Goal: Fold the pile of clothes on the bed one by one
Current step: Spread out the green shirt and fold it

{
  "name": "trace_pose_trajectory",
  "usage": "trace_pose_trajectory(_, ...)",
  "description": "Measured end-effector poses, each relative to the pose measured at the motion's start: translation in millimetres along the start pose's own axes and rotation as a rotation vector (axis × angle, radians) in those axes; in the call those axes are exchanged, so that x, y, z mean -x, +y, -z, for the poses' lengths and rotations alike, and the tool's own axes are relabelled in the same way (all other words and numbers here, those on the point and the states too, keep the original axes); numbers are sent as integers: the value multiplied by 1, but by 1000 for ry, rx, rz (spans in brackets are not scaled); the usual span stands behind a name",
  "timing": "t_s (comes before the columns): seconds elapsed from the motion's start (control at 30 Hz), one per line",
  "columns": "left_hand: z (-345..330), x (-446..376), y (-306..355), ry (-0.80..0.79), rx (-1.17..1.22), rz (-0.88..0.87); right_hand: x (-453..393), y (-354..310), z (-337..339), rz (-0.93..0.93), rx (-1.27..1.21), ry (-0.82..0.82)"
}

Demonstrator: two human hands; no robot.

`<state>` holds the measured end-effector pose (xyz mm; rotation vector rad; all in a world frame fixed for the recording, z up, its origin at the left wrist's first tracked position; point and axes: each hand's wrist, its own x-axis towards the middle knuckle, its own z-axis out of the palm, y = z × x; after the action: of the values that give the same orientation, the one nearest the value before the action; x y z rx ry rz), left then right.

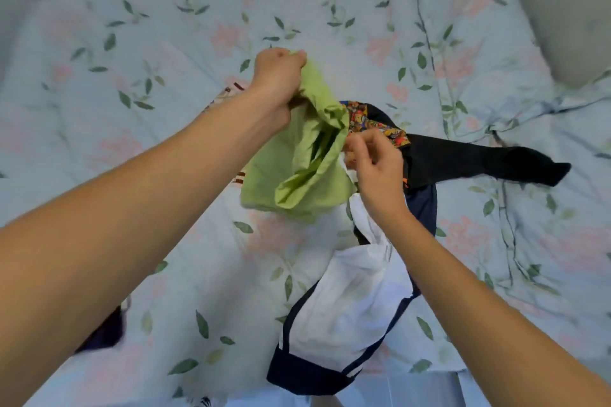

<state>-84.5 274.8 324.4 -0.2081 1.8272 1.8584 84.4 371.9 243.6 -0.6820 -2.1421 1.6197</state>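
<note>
Fingers (pixel 294 58) of the left hand (pixel 277 76) are curled round the top edge of a light green garment (pixel 297 172), holding it up above the bed (pixel 165 43), so that it hangs crumpled between both forearms. Just beside its right edge, the right hand (pixel 377 165) pinches at cloth with thumb and fingertips, though whether that is the green edge or the white cloth behind it cannot be told. Below lies the pile: a white garment with navy trim (pixel 344 307), a black garment (pixel 479 158) stretched out toward the right, and a multicoloured patterned piece (pixel 367 119) at the top. Pale blue floral bedding covers the bed.
</note>
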Motion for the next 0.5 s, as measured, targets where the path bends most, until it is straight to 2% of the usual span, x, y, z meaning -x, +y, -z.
trace_pose_trajectory(0.07, 9, 24, 56, -16, 39, -69, -5, -72, 2, 33, -101, -115)
trace_pose_trajectory(0.13, 14, 57, 111, -49, 82, -144, -3, -129, -5, 66, -29, -202)
trace_pose_trajectory(0.2, 17, 93, 165, -78, 140, -206, -1, -176, -16, 104, 69, -137)
trace_pose_trajectory(0.33, 43, 155, 263, -113, 113, -382, -10, -269, -11, 120, 14, 169)
trace_pose_trajectory(0.5, 97, 204, 352, -83, 93, -548, -35, -381, 15, 171, 10, 100)
